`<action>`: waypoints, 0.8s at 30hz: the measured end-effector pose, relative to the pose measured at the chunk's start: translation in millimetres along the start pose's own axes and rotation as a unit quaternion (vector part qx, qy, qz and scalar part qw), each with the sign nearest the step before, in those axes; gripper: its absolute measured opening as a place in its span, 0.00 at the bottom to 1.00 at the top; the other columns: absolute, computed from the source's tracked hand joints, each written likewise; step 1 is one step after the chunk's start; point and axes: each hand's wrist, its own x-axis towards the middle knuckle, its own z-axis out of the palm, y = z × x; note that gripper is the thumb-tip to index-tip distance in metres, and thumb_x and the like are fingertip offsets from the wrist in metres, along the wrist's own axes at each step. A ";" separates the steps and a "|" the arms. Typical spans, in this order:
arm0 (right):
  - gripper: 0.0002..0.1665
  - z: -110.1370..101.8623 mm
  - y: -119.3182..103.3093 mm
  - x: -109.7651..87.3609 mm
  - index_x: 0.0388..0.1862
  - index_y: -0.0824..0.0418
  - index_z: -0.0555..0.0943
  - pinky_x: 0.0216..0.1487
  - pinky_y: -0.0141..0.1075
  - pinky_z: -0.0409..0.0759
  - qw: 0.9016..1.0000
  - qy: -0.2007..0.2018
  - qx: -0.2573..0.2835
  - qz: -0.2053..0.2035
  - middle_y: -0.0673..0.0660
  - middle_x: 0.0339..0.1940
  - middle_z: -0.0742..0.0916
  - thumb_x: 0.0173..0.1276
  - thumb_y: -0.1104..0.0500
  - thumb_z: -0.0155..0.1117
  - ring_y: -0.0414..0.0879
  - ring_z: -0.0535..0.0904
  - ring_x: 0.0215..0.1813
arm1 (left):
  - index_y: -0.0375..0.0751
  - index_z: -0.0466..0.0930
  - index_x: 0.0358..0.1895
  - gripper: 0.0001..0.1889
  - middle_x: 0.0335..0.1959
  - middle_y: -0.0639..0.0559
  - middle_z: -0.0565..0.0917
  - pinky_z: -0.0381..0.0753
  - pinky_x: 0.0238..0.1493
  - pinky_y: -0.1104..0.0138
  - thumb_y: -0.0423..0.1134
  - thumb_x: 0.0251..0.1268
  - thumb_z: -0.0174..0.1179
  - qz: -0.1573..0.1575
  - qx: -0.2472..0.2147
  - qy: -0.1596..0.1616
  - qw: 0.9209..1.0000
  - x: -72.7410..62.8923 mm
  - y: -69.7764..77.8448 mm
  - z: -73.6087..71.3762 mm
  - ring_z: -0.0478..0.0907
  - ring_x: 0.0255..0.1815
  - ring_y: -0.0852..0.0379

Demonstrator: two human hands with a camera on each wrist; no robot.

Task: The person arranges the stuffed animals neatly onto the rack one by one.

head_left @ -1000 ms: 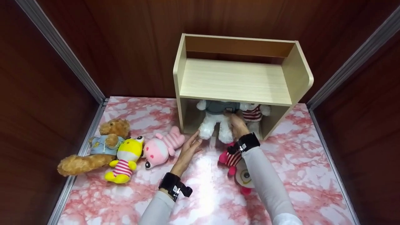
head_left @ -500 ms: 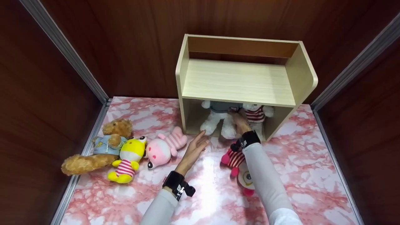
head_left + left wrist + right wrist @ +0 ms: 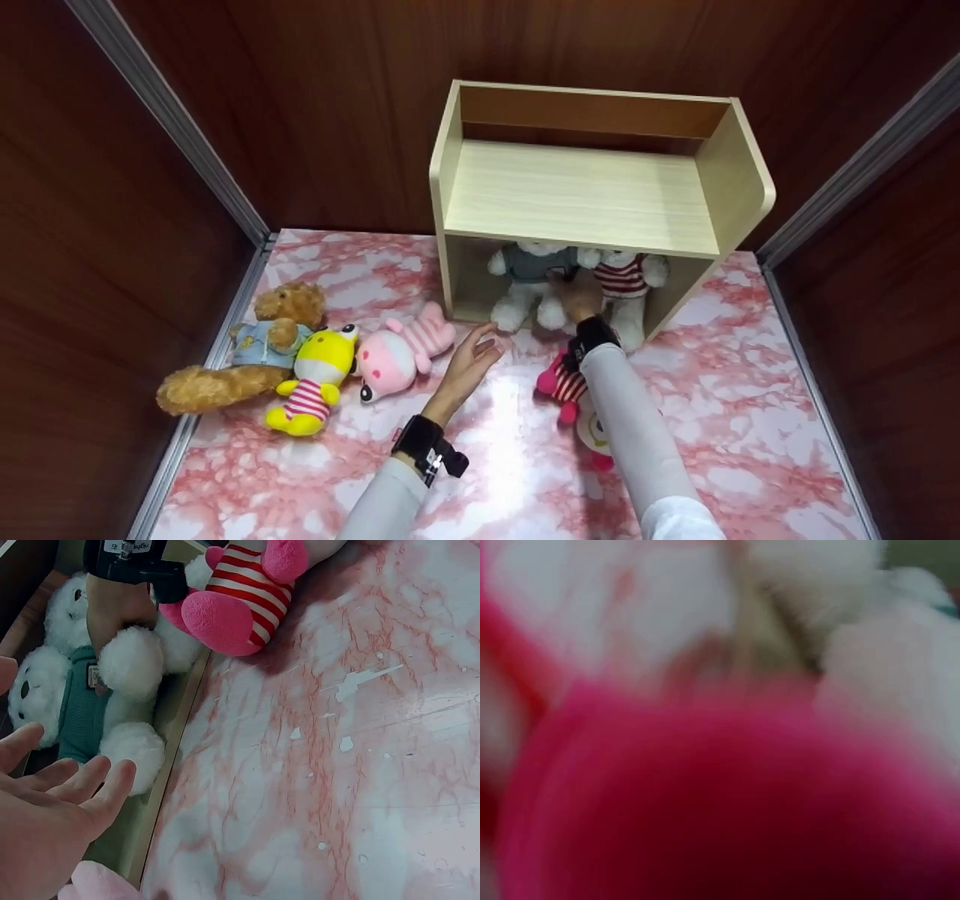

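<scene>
Fingers [image 3: 487, 335] spread beside shelf [image 3: 450, 225] edge.

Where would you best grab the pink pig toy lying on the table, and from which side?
Probably round its striped body, coming down from above. The pink pig toy lies flat with its big round head toward the yellow toy, and the body is the narrower part, easier for fingers to wrap. Its right side is free, and the left hand hovers open just beside it.

Two plush bears [image 3: 529, 281] are stood inside the shelf unit [image 3: 592, 195] at the tabletop's [image 3: 735, 450] far edge, three plush toys [image 3: 300, 360] laid along its left edge.
</scene>
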 end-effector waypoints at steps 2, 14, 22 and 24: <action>0.25 -5.9 1.0 -2.7 0.21 0.59 0.76 0.27 0.49 0.72 0.997 0.010 -0.074 -0.024 0.59 0.18 0.80 0.72 0.45 0.68 0.58 0.77 0.25 | 0.25 0.66 0.73 0.29 0.75 0.31 0.66 0.70 0.72 0.46 0.33 0.74 0.59 0.010 0.025 -0.001 1.000 4.3 1.1 4.2 0.63 0.74 0.25; 0.20 -43.7 -26.7 -44.1 0.46 0.61 0.86 0.45 0.57 0.83 0.941 -0.136 -0.256 -0.173 0.63 0.40 0.88 0.72 0.46 0.67 0.62 0.85 0.43 | 0.33 0.77 0.68 0.26 0.72 0.26 0.69 0.72 0.69 0.46 0.32 0.66 0.60 0.067 0.291 0.007 0.954 52.0 5.3 18.2 0.75 0.67 0.34; 0.08 -37.3 -12.6 -60.7 0.34 0.58 0.84 0.48 0.61 0.78 0.883 -0.143 -0.350 -0.277 0.61 0.34 0.88 0.59 0.59 0.76 0.62 0.83 0.41 | 0.35 0.76 0.70 0.26 0.74 0.23 0.65 0.67 0.74 0.48 0.29 0.67 0.60 0.063 0.368 -0.015 0.927 76.4 -4.8 26.1 0.65 0.75 0.31; 0.08 -37.3 -10.4 -62.1 0.33 0.58 0.84 0.50 0.63 0.76 0.881 -0.122 -0.361 -0.282 0.63 0.36 0.88 0.58 0.59 0.76 0.64 0.82 0.44 | 0.35 0.76 0.70 0.26 0.75 0.21 0.61 0.65 0.75 0.48 0.29 0.67 0.60 0.060 0.374 -0.020 0.925 78.2 -8.4 29.4 0.63 0.76 0.30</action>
